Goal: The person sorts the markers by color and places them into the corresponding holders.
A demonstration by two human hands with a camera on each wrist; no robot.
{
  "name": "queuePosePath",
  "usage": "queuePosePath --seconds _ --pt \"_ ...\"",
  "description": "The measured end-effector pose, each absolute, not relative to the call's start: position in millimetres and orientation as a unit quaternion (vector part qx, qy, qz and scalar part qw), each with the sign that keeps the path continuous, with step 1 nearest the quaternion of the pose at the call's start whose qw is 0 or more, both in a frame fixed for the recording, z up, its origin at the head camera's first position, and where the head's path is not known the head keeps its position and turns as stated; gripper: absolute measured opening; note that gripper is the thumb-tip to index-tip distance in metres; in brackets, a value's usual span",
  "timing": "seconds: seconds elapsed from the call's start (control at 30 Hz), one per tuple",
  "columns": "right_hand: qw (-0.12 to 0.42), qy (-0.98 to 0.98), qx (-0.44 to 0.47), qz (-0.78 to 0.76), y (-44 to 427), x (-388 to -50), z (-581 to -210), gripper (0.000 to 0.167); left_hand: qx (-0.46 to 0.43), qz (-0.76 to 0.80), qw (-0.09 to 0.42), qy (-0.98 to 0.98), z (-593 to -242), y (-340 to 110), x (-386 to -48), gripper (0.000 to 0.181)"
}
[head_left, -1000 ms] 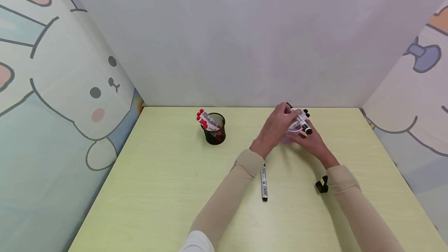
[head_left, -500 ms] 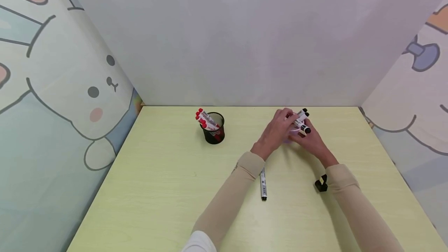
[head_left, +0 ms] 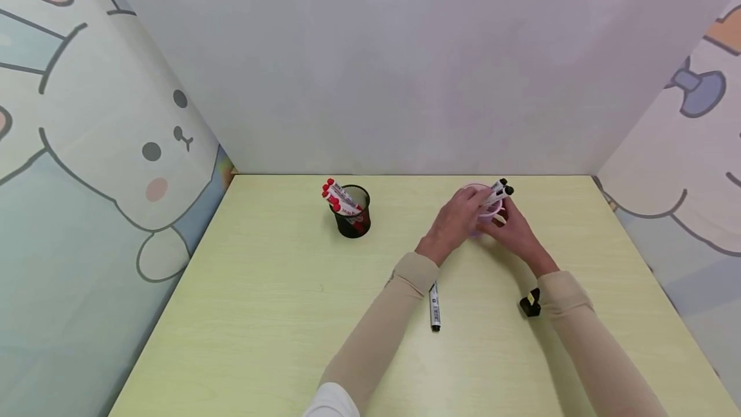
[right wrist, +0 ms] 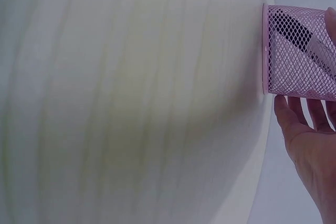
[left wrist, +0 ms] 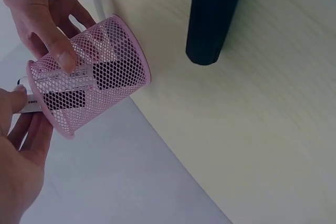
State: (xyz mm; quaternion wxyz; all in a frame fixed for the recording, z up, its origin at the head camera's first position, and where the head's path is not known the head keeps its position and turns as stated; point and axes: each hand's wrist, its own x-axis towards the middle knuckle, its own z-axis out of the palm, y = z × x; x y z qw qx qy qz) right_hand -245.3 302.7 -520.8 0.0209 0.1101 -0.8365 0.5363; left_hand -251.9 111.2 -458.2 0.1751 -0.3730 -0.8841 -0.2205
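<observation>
A pink mesh pen cup (head_left: 476, 186) stands near the back of the table, with several black-capped white markers (head_left: 498, 192) in it. My left hand (head_left: 457, 221) is at its mouth. In the left wrist view, my left fingers pinch the upper end of a marker (left wrist: 30, 103) whose black cap points down inside the mesh. My right hand (head_left: 515, 233) holds the cup from the right side, thumb and fingers against its wall, as the right wrist view of the cup (right wrist: 299, 51) also shows. Another marker (head_left: 435, 311) lies on the table beside my left forearm.
To the left stands a black mesh pen cup (head_left: 354, 227) holding several red-capped markers (head_left: 341, 199). A small black object (head_left: 529, 304) with a yellow patch lies by my right sleeve. The table (head_left: 249, 314) meets a pale wall (head_left: 370, 69) at the back.
My left hand has lowered over the pink cup, and the marker it holds has swung from slanting across the rim down into the cup. My right hand stays on the cup.
</observation>
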Motion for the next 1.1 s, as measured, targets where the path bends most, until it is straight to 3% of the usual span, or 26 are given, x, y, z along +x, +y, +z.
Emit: queuePosePath --seconds 0.3,0.67,1.1 --pt "0.022 -0.837 0.095 0.538 299 -246 -520 0.081 -0.346 -0.160 0.196 -0.903 -462 111 -250 0.036" --pt "0.019 -0.838 0.100 0.536 287 -226 -484 0.072 -0.351 -0.144 0.170 -0.909 -460 105 -247 0.038" --pt "0.029 -0.847 0.095 0.521 302 -247 -522 0.077 -0.387 -0.137 0.203 -0.889 -462 90 -242 0.032"
